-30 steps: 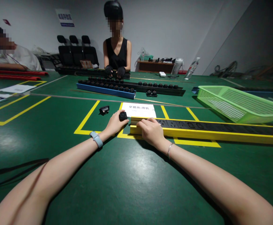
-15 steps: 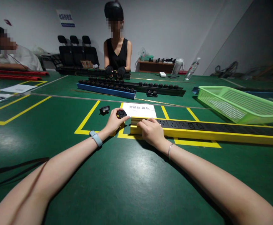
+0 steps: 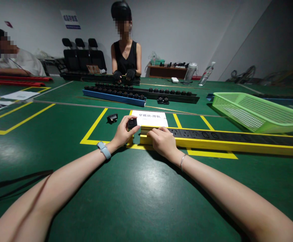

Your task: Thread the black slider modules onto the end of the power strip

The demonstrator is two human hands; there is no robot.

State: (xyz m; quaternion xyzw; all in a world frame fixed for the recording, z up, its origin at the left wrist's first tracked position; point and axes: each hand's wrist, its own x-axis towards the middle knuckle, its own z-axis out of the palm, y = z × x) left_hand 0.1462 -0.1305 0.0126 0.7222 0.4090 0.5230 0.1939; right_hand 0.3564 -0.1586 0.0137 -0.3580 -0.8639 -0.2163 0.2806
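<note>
Around, pale room walls (image 3: pixel 176 30). Below, a broad green tabletop (image 3: pixel 148 201) with yellow tape (image 3: pixel 211 154). Across it, a long yellow channel rail (image 3: pixel 227 146), long axis left to right, open end leftward, black sockets (image 3: pixel 206 135) upward. Over that end, right hand (image 3: pixel 163 140), fingers curled; grip unclear. Just left, pinched in left hand (image 3: pixel 123 131), a small squarish black socket block (image 3: pixel 132 123), face toward camera.

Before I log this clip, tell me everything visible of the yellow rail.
The yellow rail looks like coated metal: a long, open-topped channel with black socket modules set along it. It lies on the green table, running out of the picture at right. The right hand touches it near its left end.
</note>
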